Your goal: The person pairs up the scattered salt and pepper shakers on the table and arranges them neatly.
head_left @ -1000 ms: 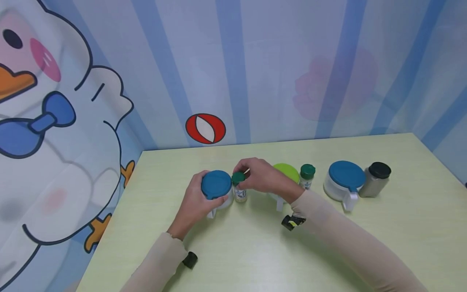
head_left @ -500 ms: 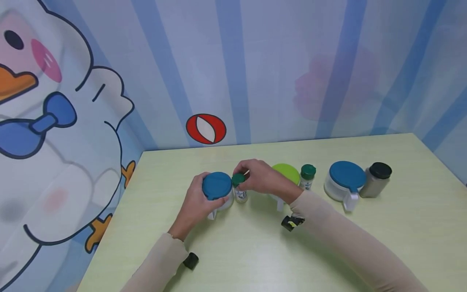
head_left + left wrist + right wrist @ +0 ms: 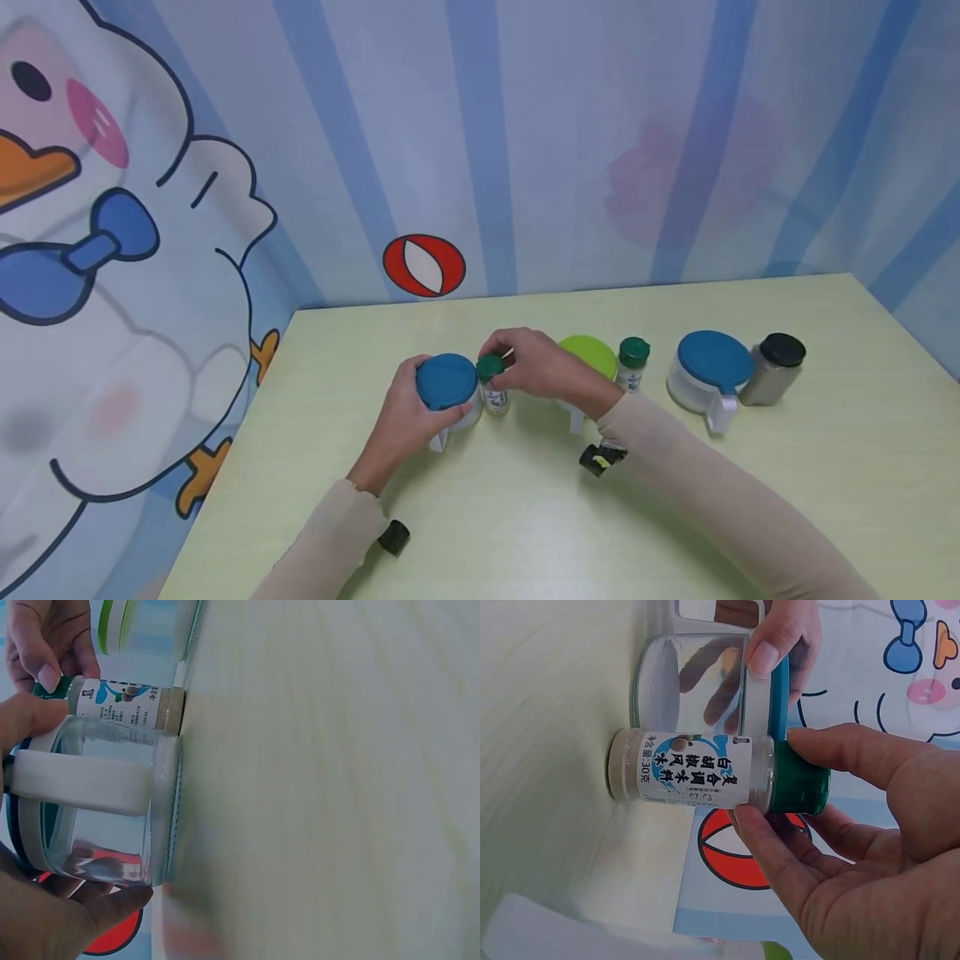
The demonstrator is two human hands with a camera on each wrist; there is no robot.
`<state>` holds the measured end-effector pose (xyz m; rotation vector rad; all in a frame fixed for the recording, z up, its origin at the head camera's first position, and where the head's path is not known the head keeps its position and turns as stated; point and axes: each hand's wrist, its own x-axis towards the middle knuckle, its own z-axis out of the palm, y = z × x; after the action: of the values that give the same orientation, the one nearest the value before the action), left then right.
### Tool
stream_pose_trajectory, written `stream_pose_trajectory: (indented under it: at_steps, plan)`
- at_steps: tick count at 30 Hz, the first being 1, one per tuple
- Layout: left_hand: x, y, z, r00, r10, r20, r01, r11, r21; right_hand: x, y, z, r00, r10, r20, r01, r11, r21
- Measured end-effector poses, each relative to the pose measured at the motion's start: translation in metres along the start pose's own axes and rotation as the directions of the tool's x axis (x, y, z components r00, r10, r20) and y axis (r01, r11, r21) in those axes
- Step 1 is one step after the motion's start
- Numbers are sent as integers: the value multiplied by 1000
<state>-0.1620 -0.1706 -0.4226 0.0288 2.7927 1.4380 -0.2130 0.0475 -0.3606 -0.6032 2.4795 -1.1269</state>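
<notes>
My left hand grips a clear glass jar with a blue lid and a white handle, fingers and thumb around its upper side. Right beside it, my right hand holds a small seasoning bottle by its green cap, thumb on one side and fingers on the other. The bottle stands upright on the table, its white printed label showing in both wrist views. Jar and bottle stand side by side, bases at the tabletop.
Behind my right forearm stand a jar with a lime green lid and another green-capped bottle. Farther right are a second blue-lidded jar and a black-capped grey container. A printed backdrop rises behind the pale table.
Almost nothing differs. Both hands keep their holds on the jar and the bottle; the whole head view has shifted very slightly.
</notes>
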Motion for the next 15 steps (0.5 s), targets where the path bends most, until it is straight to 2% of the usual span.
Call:
stream_pose_trajectory:
  at_steps: [15]
  plan:
    - [0,2,2,999,-48,5,48,999,16,-1,1,0,1000,-7,-3,7,1000,-12]
